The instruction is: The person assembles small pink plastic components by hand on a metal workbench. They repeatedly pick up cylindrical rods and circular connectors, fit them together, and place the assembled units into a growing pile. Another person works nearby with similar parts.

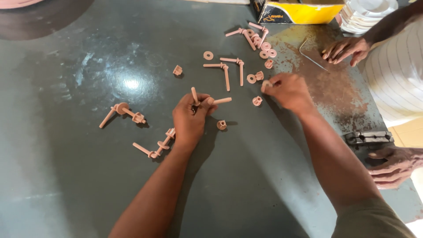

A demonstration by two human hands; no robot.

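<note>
Fingers (200, 105) of the left hand (190, 120) gripped a pink L-shaped plastic rod (220, 101), one leg pointing right, the other up-left, just above the tabletop (88, 185). The right hand (286, 90) pinched what looked like a small pink washer (266, 83) beside loose ones.

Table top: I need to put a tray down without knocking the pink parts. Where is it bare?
Bare: the table left of and below the left hand, past the two assembled pieces. Crowded: the loose pegs and washers above the right hand, and another person's hands at the right edge.
</note>
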